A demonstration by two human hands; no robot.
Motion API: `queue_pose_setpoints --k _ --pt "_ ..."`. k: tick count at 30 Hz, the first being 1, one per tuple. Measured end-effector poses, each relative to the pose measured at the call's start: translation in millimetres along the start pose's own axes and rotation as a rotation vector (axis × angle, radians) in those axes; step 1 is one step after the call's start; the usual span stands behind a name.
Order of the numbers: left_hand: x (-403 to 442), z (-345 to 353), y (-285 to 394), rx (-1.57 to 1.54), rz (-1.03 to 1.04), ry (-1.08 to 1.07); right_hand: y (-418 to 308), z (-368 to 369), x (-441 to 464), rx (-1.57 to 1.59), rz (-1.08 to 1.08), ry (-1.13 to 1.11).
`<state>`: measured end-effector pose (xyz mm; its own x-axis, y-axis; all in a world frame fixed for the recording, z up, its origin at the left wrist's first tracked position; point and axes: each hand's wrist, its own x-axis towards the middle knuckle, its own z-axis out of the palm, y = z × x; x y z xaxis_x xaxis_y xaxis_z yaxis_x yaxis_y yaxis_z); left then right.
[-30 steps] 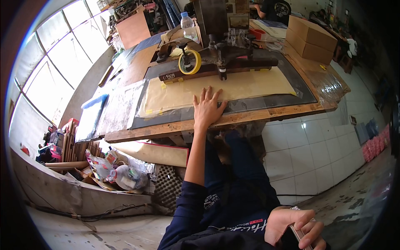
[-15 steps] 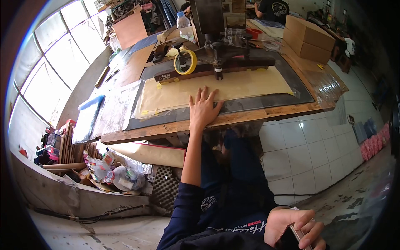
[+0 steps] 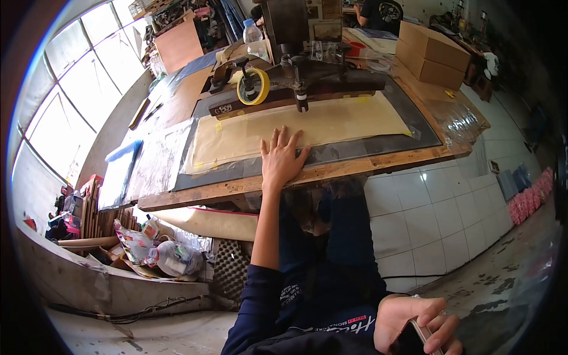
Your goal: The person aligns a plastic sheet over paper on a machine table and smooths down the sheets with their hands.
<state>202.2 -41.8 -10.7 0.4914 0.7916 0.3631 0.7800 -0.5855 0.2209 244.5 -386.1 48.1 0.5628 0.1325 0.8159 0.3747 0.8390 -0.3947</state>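
My left hand [image 3: 282, 164] lies flat with its fingers spread at the front edge of a yellowish sheet [image 3: 331, 121], which rests on a dark mat [image 3: 414, 139]. Behind the fingertips, a dark machine bar [image 3: 349, 87] spans the sheet, and a roll of yellow tape [image 3: 265, 87] hangs on a knob at its left. Low at the right, my right hand [image 3: 408, 316] is wrapped round a phone [image 3: 414, 338] close to my body.
The wooden table [image 3: 236, 189] has clear plastic film [image 3: 155, 160] at left. Cardboard boxes [image 3: 432, 53], a red container [image 3: 355, 49] and a bottle [image 3: 252, 34] stand farther back. Another person [image 3: 378, 15] is beyond. Bagged waste [image 3: 171, 257] lies below left.
The view has shifted slightly, so the table and machine appear farther left. My left hand stays spread at the sheet's front edge, and my right hand still holds the phone.
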Motion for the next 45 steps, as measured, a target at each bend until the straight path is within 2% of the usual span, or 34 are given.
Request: queue_pose_setpoints --k 23,25,27,29,31,36,39,40,43,45 --pt "-1 3 0 -0.003 0.004 0.013 3 5 4 -0.022 -0.049 0.045" --pt "-3 4 2 0.030 0.058 0.183 2 4 5 -0.016 -0.033 0.036" --pt "-4 -2 5 -0.007 0.090 0.200 -1 3 7 -0.012 -0.015 0.015" --pt "-3 -5 8 -0.043 0.115 0.226 -11 5 4 0.088 0.100 0.046" --pt "-3 -5 8 -0.079 0.224 0.337 -20 6 -2 0.193 0.217 0.080" --pt "-4 -9 10 -0.080 0.190 0.330 -26 1 -3 0.454 0.382 0.104" --pt "-3 -6 9 -0.084 0.193 0.328 -30 9 10 0.406 0.464 0.026" --pt "-4 -6 9 -0.094 0.196 0.338 -29 13 17 0.409 0.466 0.031" --pt "-5 -5 9 -0.105 0.195 0.348 -21 24 37 0.179 0.195 -0.092" --pt "-4 -3 10 -0.116 0.186 0.359 -15 14 40 0.230 0.165 -0.160"
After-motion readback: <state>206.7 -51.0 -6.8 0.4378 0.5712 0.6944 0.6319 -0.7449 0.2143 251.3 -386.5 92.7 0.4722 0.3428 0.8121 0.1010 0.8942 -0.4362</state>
